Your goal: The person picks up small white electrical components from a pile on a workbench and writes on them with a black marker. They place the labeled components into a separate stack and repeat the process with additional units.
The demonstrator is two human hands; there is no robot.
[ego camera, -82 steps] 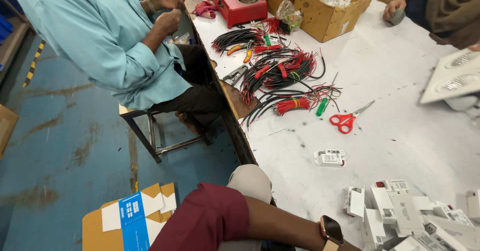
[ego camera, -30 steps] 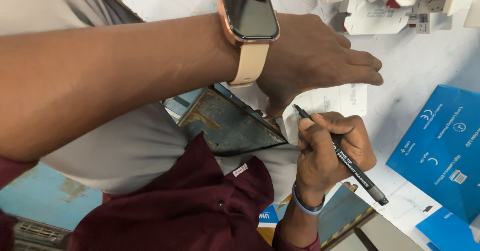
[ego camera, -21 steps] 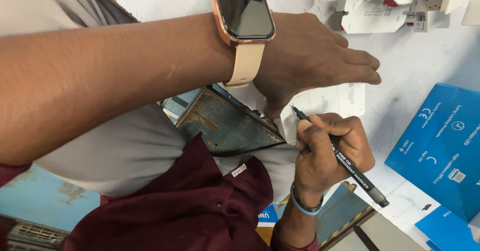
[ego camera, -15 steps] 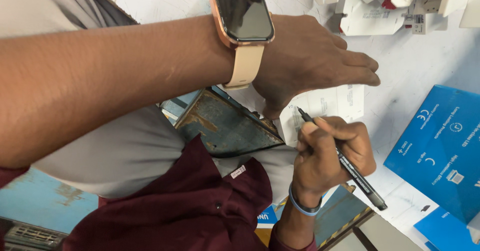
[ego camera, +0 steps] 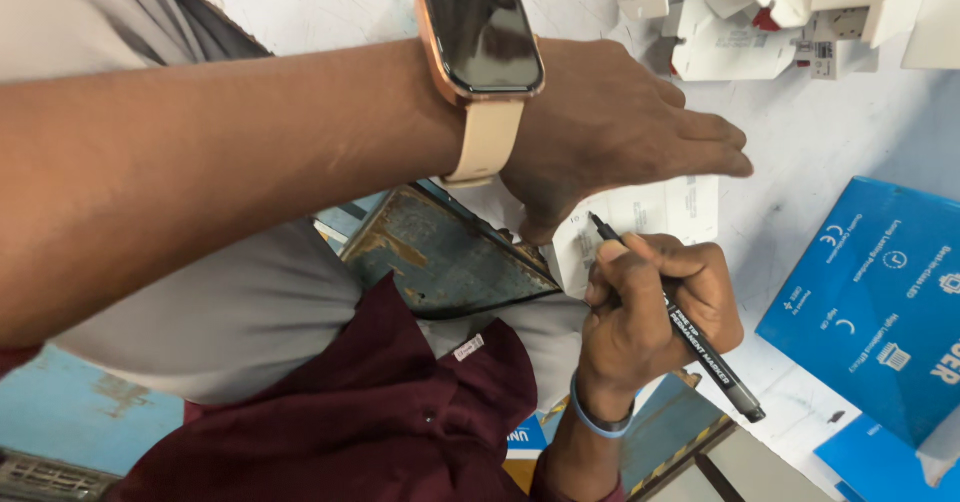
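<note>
My left hand lies flat on top of a small white carton at the edge of the white table, pressing it down. A smartwatch with a beige strap sits on that wrist. My right hand, with a blue band on its wrist, grips a black marker. The marker's tip touches the carton's printed side just under my left thumb.
Flat blue printed cartons lie on the table to the right. Several white plastic devices and small white boxes are heaped at the top right. Below the table edge are my dark red trousers and a blue floor.
My view dropped from the cluttered table and a seated co-worker to my own hands. Over the last second the marker tip shifted slightly on the carton while my left hand stayed put.
</note>
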